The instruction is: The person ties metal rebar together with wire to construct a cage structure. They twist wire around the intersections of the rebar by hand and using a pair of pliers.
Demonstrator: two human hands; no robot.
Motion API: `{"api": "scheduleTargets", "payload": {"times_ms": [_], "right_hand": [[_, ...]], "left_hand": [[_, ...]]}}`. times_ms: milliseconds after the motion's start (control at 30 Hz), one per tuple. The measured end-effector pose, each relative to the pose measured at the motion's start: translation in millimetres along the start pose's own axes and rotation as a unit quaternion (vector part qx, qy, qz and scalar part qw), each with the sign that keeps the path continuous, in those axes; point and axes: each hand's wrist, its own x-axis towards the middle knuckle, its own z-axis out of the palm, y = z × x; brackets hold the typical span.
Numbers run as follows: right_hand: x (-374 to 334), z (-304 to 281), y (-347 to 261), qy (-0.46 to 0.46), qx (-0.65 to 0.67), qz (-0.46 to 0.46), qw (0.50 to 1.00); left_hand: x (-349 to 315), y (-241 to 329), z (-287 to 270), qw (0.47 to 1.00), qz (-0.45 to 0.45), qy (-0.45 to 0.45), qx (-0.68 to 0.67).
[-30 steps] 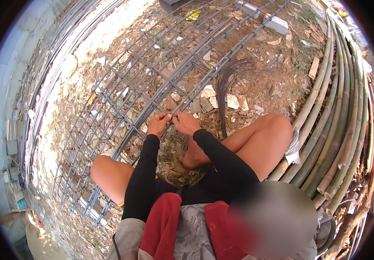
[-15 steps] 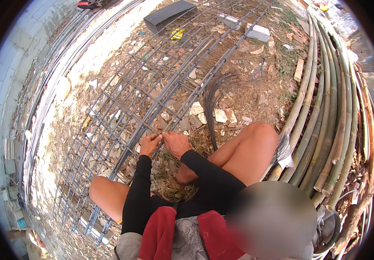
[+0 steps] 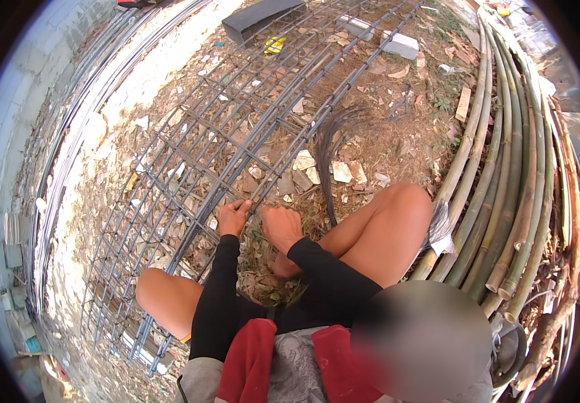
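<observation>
Drawing apart, your 2 hands no longer met: left hand (image 3: 234, 216) by the rebar cage (image 3: 278, 123) stretching ahead, right hand (image 3: 280, 225) curled just beside. Paired handling looked interrupted; couldn't tell what either's fingers held.

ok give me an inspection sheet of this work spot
surface: dirt ground, uneven, sunlit at left
job's things: steel cage of crossed bars; dark wire bundle on the ground to its right
clutter: pale shards, yellow scrap
hands: left hand at the cage's near right edge; right hand beside it, apart, fingers curled; too small to tell if it holds wire
cables: nothing seen that is clearly one
surroundings: bamboo poles right, wall left, dark box far end
</observation>
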Motion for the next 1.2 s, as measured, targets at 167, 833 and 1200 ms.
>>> {"api": "scheduleTargets", "payload": {"times_ms": [167,833,1200], "right_hand": [[-26.1,28.8,-10.5,-0.038,0.114,0.008,0.993],[15.1,112.7,-26.5,0.065,0.335,0.106,0.934],[17.3,119.5,-24.8,-0.077,0.256,0.038,0.963]], "left_hand": [[-2.3,-4.6,3.0,1.0,-0.018,0.005,0.02],[-24.1,22.7,12.6,0.985,0.049,0.093,0.139],[-3.4,-4.5,10.1,0.978,0.086,0.042,0.184]]}}
